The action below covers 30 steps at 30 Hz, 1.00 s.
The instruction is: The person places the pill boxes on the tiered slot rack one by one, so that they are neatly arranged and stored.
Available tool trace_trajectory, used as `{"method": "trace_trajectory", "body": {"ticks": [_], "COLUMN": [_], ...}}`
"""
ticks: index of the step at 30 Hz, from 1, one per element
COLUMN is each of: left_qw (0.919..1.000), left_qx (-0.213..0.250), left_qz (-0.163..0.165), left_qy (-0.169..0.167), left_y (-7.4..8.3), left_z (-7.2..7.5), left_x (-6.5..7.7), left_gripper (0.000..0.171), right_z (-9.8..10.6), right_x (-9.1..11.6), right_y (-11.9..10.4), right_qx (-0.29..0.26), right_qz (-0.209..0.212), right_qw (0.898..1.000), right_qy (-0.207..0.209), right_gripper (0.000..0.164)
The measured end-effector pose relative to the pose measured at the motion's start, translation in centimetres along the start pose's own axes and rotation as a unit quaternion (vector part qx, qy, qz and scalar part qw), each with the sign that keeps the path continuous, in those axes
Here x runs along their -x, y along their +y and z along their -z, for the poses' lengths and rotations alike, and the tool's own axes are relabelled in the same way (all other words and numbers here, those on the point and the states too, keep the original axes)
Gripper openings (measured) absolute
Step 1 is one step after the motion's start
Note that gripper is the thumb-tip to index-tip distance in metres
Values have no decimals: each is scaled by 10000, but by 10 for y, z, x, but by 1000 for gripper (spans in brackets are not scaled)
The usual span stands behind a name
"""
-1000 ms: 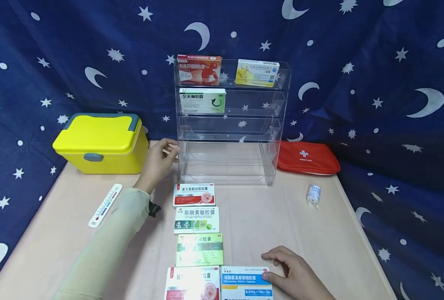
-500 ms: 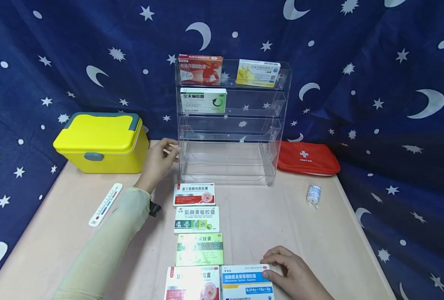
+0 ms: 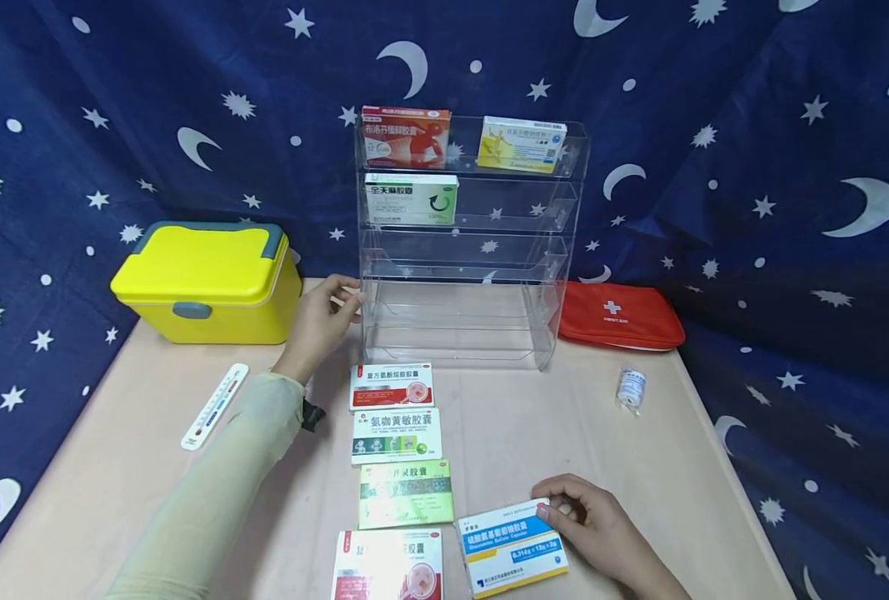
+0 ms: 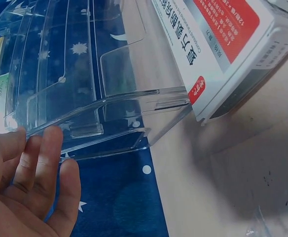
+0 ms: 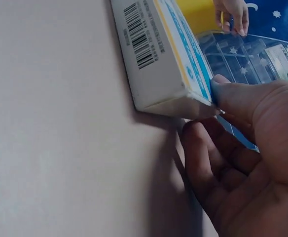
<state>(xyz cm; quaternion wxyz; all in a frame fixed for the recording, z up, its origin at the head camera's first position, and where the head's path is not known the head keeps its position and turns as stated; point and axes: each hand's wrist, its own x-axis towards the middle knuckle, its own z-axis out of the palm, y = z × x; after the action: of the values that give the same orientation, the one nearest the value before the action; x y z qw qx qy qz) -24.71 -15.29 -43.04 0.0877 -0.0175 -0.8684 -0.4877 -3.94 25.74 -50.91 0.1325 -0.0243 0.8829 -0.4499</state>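
My right hand (image 3: 594, 521) pinches the upper right corner of a blue-and-white medicine box (image 3: 515, 554), thumb on its face. In the right wrist view the box (image 5: 154, 54) is tilted, its barcode side showing. At the left side of a clear acrylic display rack (image 3: 455, 354), my left hand (image 3: 327, 312) touches the side panel with its fingertips. The left wrist view shows these fingers (image 4: 50, 153) fairly straight along the panel's edge. On the rack stand a red box (image 3: 407, 142) and a yellow-white box (image 3: 521, 146) on the top tier, with a green-white box (image 3: 412, 200) below.
A column of medicine boxes runs toward me: red-white (image 3: 392, 387), white-green (image 3: 396, 436), light green (image 3: 405, 494) and another red-white one (image 3: 387, 567). A yellow case (image 3: 204, 287) and a thermometer card (image 3: 215, 407) lie left; a red first-aid pouch (image 3: 620, 317) and a bandage roll (image 3: 631, 388) right.
My right hand has taken hold of the blue-and-white box, which has turned and shifted right, away from the red-white box beside it. My left hand stays at the rack.
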Motion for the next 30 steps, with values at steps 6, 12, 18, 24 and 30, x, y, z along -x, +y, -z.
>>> {"method": "trace_trajectory", "body": {"ticks": [6, 12, 18, 24, 30], "left_qw": [10000, 10000, 10000, 10000, 10000], "left_qx": [8, -19, -55, -43, -63], "left_qz": [23, 6, 36, -10, 59], "left_qy": [-30, -25, -8, -5, -9], "left_y": [0, 1, 1, 1, 3], "left_z": [-1, 0, 0, -1, -1], "left_x": [0, 0, 0, 0, 1], "left_gripper": [25, 25, 26, 26, 26], "right_z": [3, 10, 15, 10, 6], "right_x": [0, 1, -1, -9, -19], "right_y": [3, 4, 4, 8, 6], "right_qx": [-608, -855, -991, -542, -468], "right_qz": [-533, -668, -432, -400, -269], "right_qw": [9965, 9936, 9941, 9940, 9879], "right_qy": [-231, -313, -99, 862, 1453], "right_gripper": [29, 31, 28, 20, 22]}}
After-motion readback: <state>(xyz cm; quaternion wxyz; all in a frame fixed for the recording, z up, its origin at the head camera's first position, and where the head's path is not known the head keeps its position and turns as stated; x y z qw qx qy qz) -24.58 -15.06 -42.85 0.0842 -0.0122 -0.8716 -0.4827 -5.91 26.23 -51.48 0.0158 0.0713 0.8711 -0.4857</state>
